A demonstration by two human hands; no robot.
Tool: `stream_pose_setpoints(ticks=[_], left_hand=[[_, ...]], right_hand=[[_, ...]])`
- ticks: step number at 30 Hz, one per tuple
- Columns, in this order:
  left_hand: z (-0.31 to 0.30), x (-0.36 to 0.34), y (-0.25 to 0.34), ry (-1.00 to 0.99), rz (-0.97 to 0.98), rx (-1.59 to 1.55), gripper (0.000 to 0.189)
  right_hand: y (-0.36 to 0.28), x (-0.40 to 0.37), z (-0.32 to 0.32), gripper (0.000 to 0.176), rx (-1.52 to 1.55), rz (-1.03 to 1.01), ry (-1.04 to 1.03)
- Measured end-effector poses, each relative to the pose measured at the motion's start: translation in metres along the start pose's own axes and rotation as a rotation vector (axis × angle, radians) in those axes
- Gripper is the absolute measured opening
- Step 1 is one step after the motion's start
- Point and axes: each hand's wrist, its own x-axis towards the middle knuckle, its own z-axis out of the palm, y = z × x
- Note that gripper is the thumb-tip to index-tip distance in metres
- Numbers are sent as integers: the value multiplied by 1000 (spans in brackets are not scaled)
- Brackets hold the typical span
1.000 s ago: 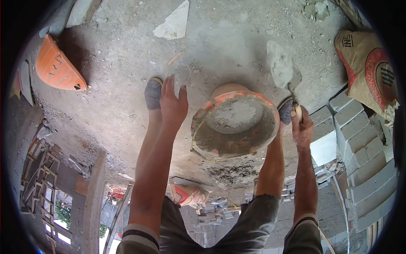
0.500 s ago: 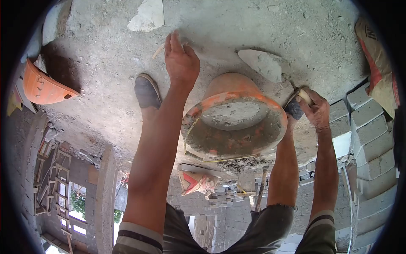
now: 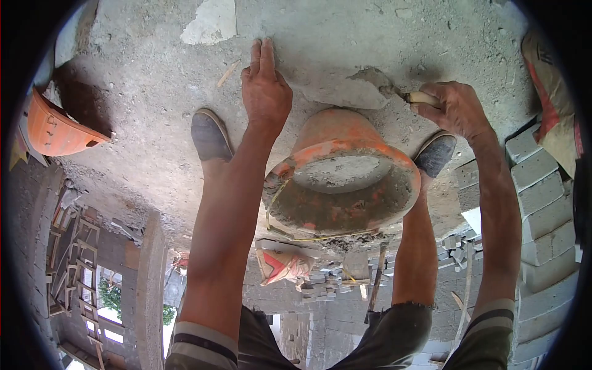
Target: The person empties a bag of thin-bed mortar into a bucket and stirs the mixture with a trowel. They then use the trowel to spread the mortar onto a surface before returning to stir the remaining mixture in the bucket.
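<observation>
My right hand (image 3: 453, 106) is wrapped round the pale handle of a trowel (image 3: 364, 89), whose mortar-smeared blade lies low against the grey floor. Two fingers of my left hand (image 3: 266, 86) are stretched out over the floor, with nothing visible in it. Between my feet an orange bucket (image 3: 339, 132), caked with mortar, is tilted so that its mouth shows some grey mortar inside. A thin wood sliver (image 3: 229, 73) lies just left of my left fingers.
Grey blocks (image 3: 539, 197) are stacked along the right, below a paper sack (image 3: 552, 92). An orange container (image 3: 61, 127) stands at the left. A pale flat piece (image 3: 213, 21) lies at the top. My shoes flank the bucket.
My right hand has moved up and outward with the trowel, and the blade has shifted left and turned. My left hand's fingers now reach out straighter over the floor.
</observation>
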Motion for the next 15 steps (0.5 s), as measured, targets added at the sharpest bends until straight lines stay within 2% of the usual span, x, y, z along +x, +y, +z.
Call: stream_pose_setpoints(ticks=[4, 9, 13, 15], left_hand=[[4, -3, 1, 23, -10, -15, 56], [0, -7, 15, -57, -73, -38, 53], [5, -8, 21, -51, -18, -11, 53], [4, -7, 26, -103, -93, -121, 51]], right_hand=[[-22, 14, 0, 37, 45, 6, 18], [-42, 19, 4, 37, 114, 77, 19], [-48, 16, 7, 36, 146, 143, 0], [-50, 16, 7, 36, 151, 127, 21]])
